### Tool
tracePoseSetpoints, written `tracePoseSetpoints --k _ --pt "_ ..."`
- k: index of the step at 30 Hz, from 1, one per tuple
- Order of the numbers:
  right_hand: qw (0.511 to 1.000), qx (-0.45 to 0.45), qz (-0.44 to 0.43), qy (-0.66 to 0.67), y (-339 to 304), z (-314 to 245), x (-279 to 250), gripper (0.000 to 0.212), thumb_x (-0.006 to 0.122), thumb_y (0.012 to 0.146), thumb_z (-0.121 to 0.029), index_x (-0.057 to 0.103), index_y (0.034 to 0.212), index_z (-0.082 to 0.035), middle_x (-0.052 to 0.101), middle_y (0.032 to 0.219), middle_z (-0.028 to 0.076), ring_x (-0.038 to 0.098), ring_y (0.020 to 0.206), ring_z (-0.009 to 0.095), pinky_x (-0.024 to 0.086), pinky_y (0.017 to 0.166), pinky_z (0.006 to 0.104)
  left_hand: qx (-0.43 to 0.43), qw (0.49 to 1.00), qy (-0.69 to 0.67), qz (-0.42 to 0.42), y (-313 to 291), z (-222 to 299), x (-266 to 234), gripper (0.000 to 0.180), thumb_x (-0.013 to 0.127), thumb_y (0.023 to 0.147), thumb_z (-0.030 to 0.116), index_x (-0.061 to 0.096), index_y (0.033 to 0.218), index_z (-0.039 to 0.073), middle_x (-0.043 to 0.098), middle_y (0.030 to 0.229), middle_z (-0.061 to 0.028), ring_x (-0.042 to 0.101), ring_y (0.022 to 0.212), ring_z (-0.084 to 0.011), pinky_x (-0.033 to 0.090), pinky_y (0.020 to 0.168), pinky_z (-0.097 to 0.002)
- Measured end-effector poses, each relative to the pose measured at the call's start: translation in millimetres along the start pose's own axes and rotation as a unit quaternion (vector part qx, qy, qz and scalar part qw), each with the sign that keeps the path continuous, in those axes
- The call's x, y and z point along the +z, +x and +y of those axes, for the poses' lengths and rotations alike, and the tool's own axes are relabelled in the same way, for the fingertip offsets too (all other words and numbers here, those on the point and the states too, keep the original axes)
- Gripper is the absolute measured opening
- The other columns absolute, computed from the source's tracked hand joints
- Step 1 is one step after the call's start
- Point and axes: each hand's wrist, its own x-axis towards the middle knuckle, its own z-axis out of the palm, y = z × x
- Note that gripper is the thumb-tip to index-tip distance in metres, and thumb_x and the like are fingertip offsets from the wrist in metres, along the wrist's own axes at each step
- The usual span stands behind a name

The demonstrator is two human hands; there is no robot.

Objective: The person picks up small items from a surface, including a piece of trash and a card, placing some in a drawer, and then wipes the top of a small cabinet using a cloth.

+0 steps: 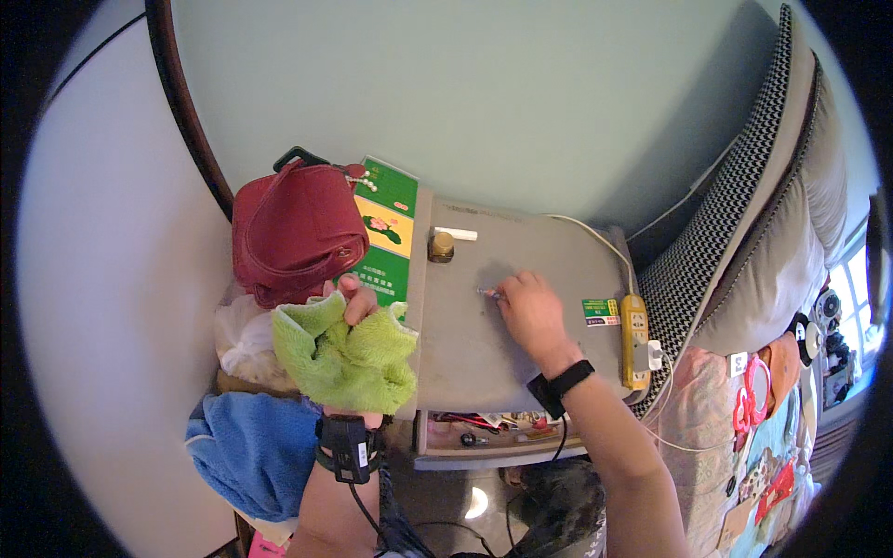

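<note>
At lower centre, a drawer [484,435] stands open. Left of centre, the left hand [358,302] grips a green cloth [349,358]; at centre, the right hand [535,316] pinches a tiny, unclear object [486,292] over the grey counter [502,372]. Beyond stand a jar [441,247] and, upper left, a red bag [298,223].

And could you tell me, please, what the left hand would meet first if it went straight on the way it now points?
Probably the red handbag, just beyond the left hand; the picture leaves the depth between them unclear.
</note>
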Motion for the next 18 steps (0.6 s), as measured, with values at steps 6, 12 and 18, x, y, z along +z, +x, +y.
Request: tracePoseSetpoints --k 6,12,18 --pt "0.878 0.182 -0.03 0.443 -60 1 -30 0.013 0.065 0.091 -0.012 0.059 0.095 -0.002 0.067 0.087 0.008 0.067 0.076 0.016 0.053 0.071 0.0286 -0.111 0.95 0.285 -0.059 -5 -8 -23 0.033 0.055 0.097 0.028 0.051 0.12 0.004 0.054 0.088 -0.005 0.056 0.073 -0.0152 0.05 0.061 -0.0267" --pt "0.873 0.171 0.058 0.453 -122 -18 -68 0.014 0.067 0.09 -0.006 0.058 0.099 0.0 0.067 0.086 0.004 0.064 0.077 0.011 0.053 0.073 0.0262 -0.289 0.701 0.651 -0.051 -14 -82 0 0.024 0.062 0.094 0.016 0.06 0.116 0.006 0.063 0.09 0.0 0.058 0.076 -0.0063 0.048 0.068 -0.0226" --pt "0.862 0.182 0.067 0.468 -148 -7 -64 0.019 0.071 0.086 -0.008 0.068 0.104 -0.001 0.07 0.094 0.006 0.067 0.084 0.013 0.054 0.077 0.0279 -0.194 0.624 0.749 -0.114 -20 -109 -38 0.016 0.061 0.096 0.014 0.062 0.109 0.004 0.06 0.086 0.0041 0.054 0.076 -0.0036 0.045 0.066 -0.0203"
